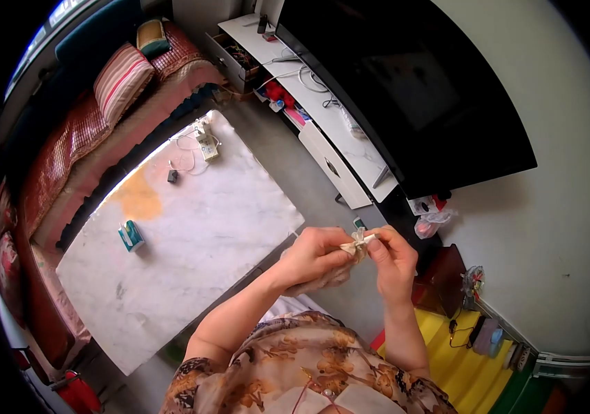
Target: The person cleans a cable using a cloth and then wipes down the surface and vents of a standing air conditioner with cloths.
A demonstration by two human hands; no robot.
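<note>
A small cream-coloured fabric piece [359,245], bunched or knotted in the middle, is held up between both hands in front of my chest. The fingers of my left hand [317,255] pinch its left side. At its right end, my right hand [393,261] grips a pale tip between thumb and fingers. More pale, thin material [319,283] hangs beneath my left hand; its full shape is hidden.
The marble-topped table [212,234] at the left bears a tissue pack [130,236], a power strip [206,141] and a black adapter [173,176]. Beyond are a sofa [74,165], a white TV cabinet [336,165] and a large television [412,83]. A yellow mat [460,366] lies at lower right.
</note>
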